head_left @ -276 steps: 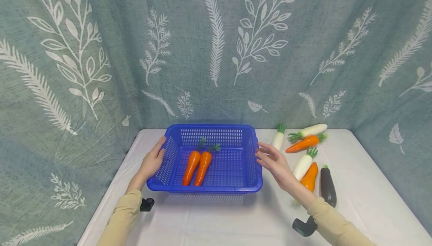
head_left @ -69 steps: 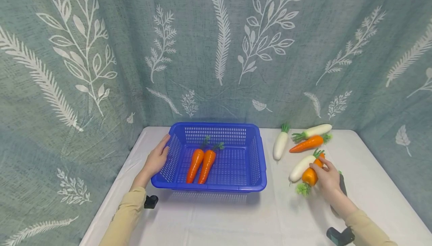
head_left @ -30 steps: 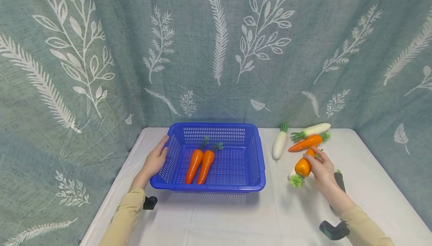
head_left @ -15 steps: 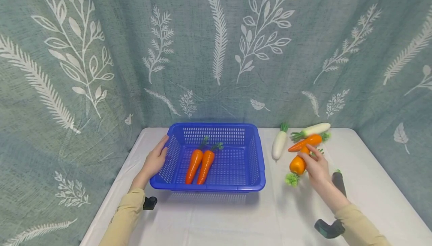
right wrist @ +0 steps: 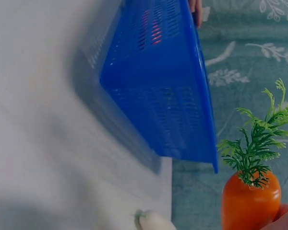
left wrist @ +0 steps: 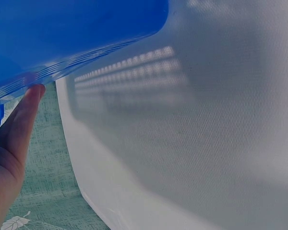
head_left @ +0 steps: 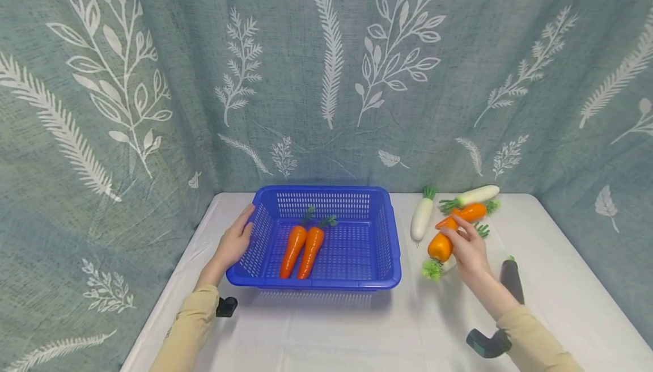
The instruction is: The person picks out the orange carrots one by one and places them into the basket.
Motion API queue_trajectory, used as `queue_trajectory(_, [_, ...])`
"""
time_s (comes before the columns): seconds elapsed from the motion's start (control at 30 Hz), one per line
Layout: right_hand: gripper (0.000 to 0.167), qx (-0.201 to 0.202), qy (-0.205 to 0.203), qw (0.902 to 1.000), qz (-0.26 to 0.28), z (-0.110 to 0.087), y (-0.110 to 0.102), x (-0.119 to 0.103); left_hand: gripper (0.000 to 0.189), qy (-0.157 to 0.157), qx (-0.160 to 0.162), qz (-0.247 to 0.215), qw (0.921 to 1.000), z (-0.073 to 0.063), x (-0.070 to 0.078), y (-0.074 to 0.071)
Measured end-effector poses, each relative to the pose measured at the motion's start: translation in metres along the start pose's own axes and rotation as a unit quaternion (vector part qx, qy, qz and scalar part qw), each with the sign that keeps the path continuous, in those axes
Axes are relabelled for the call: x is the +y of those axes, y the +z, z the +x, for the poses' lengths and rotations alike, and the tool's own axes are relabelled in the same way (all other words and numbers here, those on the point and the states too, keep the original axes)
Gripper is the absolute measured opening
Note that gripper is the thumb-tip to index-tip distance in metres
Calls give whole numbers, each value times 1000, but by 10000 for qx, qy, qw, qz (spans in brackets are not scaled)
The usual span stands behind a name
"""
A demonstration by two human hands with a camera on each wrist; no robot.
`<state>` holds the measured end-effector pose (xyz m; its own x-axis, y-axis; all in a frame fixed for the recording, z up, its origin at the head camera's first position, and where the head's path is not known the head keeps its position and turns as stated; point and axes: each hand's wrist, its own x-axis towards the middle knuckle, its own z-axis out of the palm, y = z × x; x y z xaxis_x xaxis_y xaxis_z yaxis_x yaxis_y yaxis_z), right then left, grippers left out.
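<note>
Over the bench, right hand is pinching an orange carrot at blue basket's three o'clock; left hand, fingers straight, is touching the basket at nine.

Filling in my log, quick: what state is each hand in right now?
Left hand: open, fingers touching the side of the blue basket.
Right hand: closed, holding an orange carrot.
</note>
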<state>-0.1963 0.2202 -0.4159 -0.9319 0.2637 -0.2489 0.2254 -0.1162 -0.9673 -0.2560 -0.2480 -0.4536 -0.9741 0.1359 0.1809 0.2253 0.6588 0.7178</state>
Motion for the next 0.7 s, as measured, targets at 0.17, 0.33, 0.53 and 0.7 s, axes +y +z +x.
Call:
queue_trajectory(0.17, [64, -57, 59, 9999, 147, -1, 8, -3, 47, -13, -2, 22, 10000, 0, 1, 0])
queue_trajectory(0.33, [63, -76, 59, 9994, 343, -1, 15, -4, 48, -8, -4, 21, 10000, 0, 1, 0])
queue_trajectory(0.53, [62, -90, 102, 9993, 343, -2, 23, -4, 47, -14, 1, 1, 10000, -1, 1, 0])
queue_trajectory(0.7, [62, -145, 79, 9990, 407, -3, 29, -4, 48, -23, -11, 9, 10000, -1, 2, -1])
